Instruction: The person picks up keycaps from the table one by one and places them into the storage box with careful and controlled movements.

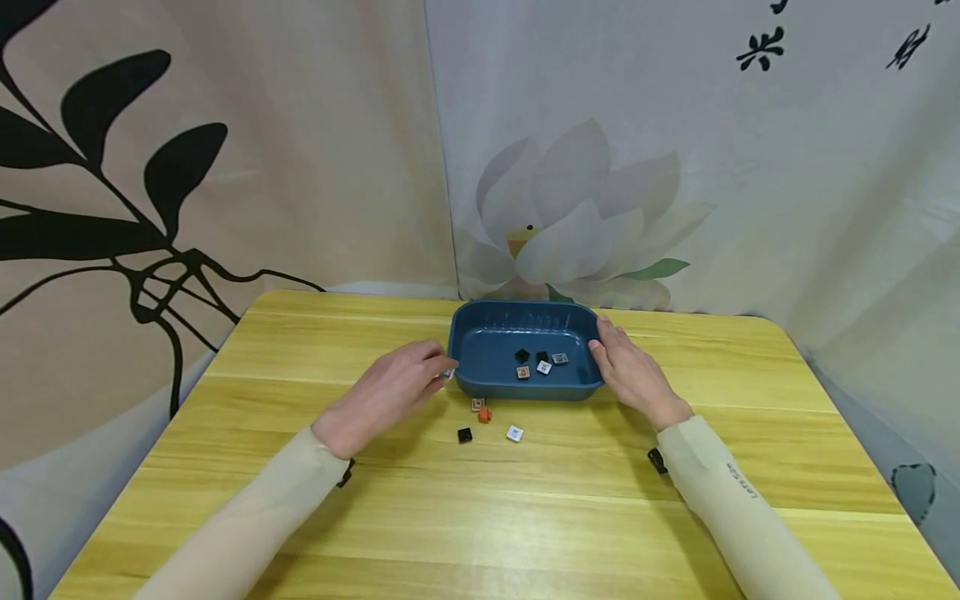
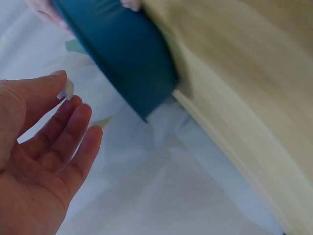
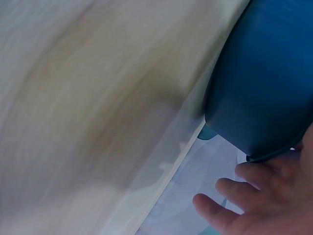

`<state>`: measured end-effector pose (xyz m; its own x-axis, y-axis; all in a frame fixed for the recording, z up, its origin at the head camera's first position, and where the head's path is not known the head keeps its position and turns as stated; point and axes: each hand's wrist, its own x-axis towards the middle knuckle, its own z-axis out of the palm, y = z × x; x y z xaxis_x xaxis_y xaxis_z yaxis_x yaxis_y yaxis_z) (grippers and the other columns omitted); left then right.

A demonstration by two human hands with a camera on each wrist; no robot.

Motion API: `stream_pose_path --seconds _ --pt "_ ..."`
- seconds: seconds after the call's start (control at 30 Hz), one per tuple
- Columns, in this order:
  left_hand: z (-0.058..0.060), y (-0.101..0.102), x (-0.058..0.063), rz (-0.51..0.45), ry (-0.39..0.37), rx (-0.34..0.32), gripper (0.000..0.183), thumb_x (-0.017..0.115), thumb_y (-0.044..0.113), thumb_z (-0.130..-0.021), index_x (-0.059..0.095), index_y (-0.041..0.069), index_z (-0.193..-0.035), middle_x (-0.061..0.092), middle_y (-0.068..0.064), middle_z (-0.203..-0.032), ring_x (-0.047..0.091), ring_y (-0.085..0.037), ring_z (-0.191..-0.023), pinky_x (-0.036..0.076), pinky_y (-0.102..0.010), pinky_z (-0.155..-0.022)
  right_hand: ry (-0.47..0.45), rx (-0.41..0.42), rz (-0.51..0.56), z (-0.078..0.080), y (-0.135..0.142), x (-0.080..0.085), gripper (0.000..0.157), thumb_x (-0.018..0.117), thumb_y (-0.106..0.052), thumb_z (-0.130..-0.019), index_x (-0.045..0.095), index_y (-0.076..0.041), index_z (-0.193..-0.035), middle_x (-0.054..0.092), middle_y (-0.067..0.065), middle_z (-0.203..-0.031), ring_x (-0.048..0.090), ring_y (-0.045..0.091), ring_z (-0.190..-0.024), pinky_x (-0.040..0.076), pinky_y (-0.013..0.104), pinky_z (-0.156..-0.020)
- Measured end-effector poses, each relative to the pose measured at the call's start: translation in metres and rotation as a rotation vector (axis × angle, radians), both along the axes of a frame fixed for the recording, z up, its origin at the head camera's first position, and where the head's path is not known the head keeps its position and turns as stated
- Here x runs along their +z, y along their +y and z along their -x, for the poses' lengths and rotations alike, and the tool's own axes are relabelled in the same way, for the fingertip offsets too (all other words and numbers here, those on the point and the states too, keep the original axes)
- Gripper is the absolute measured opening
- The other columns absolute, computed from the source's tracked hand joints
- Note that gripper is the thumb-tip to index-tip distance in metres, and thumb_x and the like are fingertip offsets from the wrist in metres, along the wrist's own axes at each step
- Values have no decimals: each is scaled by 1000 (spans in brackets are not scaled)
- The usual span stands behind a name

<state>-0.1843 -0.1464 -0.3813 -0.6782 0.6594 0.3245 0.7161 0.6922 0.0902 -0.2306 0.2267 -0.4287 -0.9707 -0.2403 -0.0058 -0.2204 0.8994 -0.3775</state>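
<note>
At the left end of a blue rectangular dish (image 1: 487,389), my left hand (image 1: 397,382) pinches a small white keycap (image 2: 67,90) between thumb and fingertips. The left wrist view shows it just outside the dish, with the other fingers loosely bent. My right hand (image 1: 633,371) holds the dish's right end, thumb over the rim and fingers along the outside. Inside the dish lie several small keycaps, among them a white one (image 1: 543,367), a grey one (image 1: 560,359) and a black one (image 1: 522,355).
In front of the dish on the wooden table (image 1: 420,517) lie a brown-and-white keycap (image 1: 477,405), a small orange piece (image 1: 484,415), a black keycap (image 1: 465,435) and a white keycap (image 1: 514,433). Behind the table hangs a printed curtain (image 1: 337,150).
</note>
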Motion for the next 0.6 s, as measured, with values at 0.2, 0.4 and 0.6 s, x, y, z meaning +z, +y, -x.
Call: stream_pose_path --seconds 0.2,0.4,0.6 --pt "8 24 9 -9 64 -46 26 80 8 -91 79 8 -117 68 -3 -105 61 -15 -89 54 -23 -76 3 -11 5 1 0 -2 64 27 -37 -115 16 4 -163 18 23 -169 24 46 -152 24 59 -121" --pt "16 43 14 -6 63 -48 27 81 10 -91 79 8 -118 68 -4 -106 61 -16 -90 55 -23 -77 -2 -12 2 1 0 -2 64 28 -36 -115 16 4 -163 18 22 -170 24 46 -153 24 58 -121" --pt "28 55 14 18 12 5 24 76 15 -96 78 11 -119 68 -3 -108 59 -16 -91 54 -25 -77 -2 -14 6 1 -1 -1 63 29 -35 -115 15 4 -163 17 22 -170 24 46 -153 24 58 -121"
